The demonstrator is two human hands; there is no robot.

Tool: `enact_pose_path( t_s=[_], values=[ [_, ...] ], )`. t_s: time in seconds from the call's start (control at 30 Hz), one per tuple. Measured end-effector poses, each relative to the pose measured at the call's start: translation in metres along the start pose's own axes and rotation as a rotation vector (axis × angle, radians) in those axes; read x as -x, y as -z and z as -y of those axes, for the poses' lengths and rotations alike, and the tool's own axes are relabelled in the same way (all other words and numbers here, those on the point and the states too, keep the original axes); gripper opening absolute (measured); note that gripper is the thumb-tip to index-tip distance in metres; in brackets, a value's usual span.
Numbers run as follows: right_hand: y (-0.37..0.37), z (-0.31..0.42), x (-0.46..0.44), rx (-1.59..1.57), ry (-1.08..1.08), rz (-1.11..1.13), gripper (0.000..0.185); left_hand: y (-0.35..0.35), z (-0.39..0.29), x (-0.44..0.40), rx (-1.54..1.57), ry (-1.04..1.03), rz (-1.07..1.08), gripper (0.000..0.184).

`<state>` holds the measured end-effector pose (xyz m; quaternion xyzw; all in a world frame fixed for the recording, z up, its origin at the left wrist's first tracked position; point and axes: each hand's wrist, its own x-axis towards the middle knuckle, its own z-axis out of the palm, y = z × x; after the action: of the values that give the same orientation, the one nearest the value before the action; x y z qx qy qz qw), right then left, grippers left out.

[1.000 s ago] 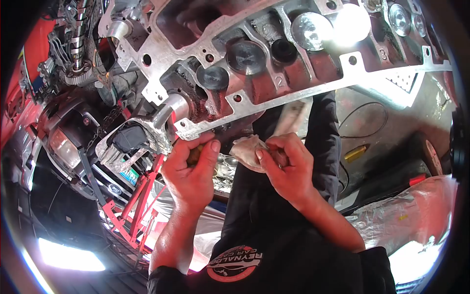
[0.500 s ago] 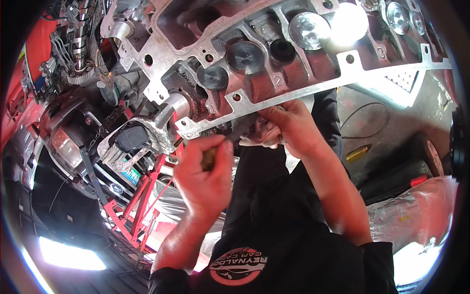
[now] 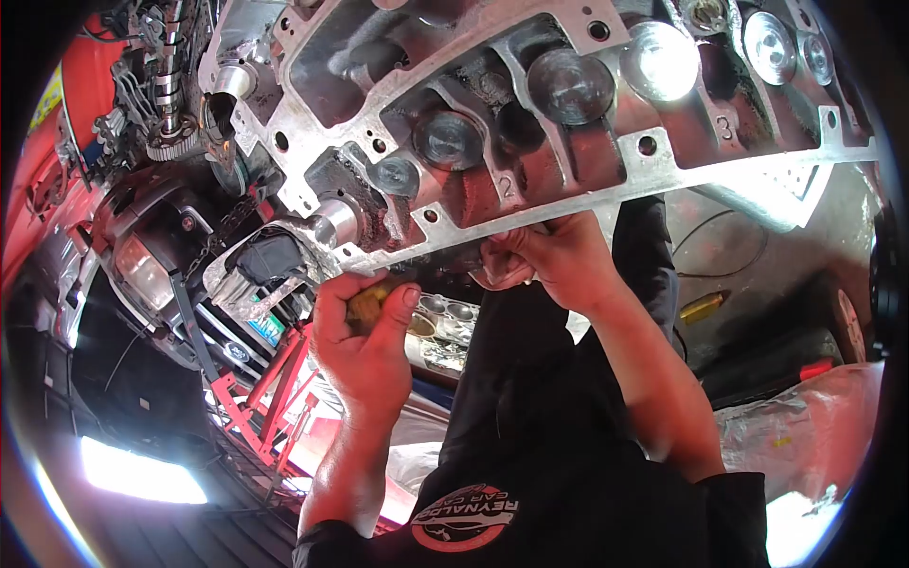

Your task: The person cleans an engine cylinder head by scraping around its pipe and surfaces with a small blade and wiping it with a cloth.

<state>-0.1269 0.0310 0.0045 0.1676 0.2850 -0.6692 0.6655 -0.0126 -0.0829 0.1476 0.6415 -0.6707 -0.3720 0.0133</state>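
A large metal engine block (image 3: 530, 220) with round pistons and cast numbers 2 and 3 spans the top of the head view. Below its lower left edge, my left hand (image 3: 365, 327) is closed around a small yellowish-brown object (image 3: 369, 301), which I cannot identify. My right hand (image 3: 559, 256) is pinched on a crumpled pale cloth (image 3: 502, 265) just under the block's lower edge. The block partly hides its fingertips. A gap separates the two hands.
A camshaft with a gear (image 3: 172, 142) is at the upper left. Left of my hands are a red metal stand (image 3: 270, 388) and a vehicle headlight (image 3: 144, 270). A yellow object (image 3: 701, 308) lies on the floor at right.
The block appears shifted and slightly turned in view. My right hand has moved up with the cloth to the block's lower edge. My left hand keeps hold of the yellowish-brown object.
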Motion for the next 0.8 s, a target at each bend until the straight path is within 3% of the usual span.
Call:
enact_pose_path(
  t_s=[0.13, 0.2, 0.33, 0.4, 0.47, 0.53, 0.57, 0.67, 0.7, 0.8],
  values=[
    [0.004, -0.003, 0.004, 0.026, -0.077, -0.049, 0.020, -0.007, -0.003, 0.002, -0.017, -0.053, -0.014, 0.024],
    [0.007, -0.003, 0.001, 0.047, -0.088, -0.050, 0.020, -0.008, -0.011, 0.002, 0.094, 0.132, 0.028, 0.022],
    [0.012, -0.007, 0.001, 0.084, -0.091, -0.045, 0.022, -0.012, -0.012, 0.002, 0.161, 0.144, 0.047, 0.019],
    [0.018, -0.001, 0.009, 0.141, -0.118, -0.071, 0.021, -0.019, -0.017, 0.008, 0.032, 0.160, 0.137, 0.014],
    [0.027, 0.004, 0.024, 0.146, -0.290, -0.137, 0.020, -0.026, -0.017, 0.021, -0.021, 0.181, 0.169, 0.014],
    [0.032, -0.005, 0.031, 0.069, -0.223, -0.138, 0.019, -0.031, -0.018, 0.033, -0.164, 0.028, 0.151, 0.018],
    [0.033, -0.008, 0.032, -0.010, -0.159, -0.141, 0.017, -0.029, -0.018, 0.034, -0.262, -0.205, 0.149, 0.020],
    [0.019, -0.003, 0.014, 0.038, -0.043, -0.091, 0.016, -0.021, -0.026, 0.025, -0.314, -0.212, 0.010, 0.023],
    [0.006, 0.000, 0.004, -0.157, -0.051, -0.051, 0.016, -0.015, -0.018, 0.016, -0.257, -0.077, -0.055, 0.025],
    [0.003, -0.009, -0.007, -0.083, -0.005, -0.008, 0.017, -0.011, -0.003, 0.011, -0.239, -0.143, -0.066, 0.024]
  ],
)
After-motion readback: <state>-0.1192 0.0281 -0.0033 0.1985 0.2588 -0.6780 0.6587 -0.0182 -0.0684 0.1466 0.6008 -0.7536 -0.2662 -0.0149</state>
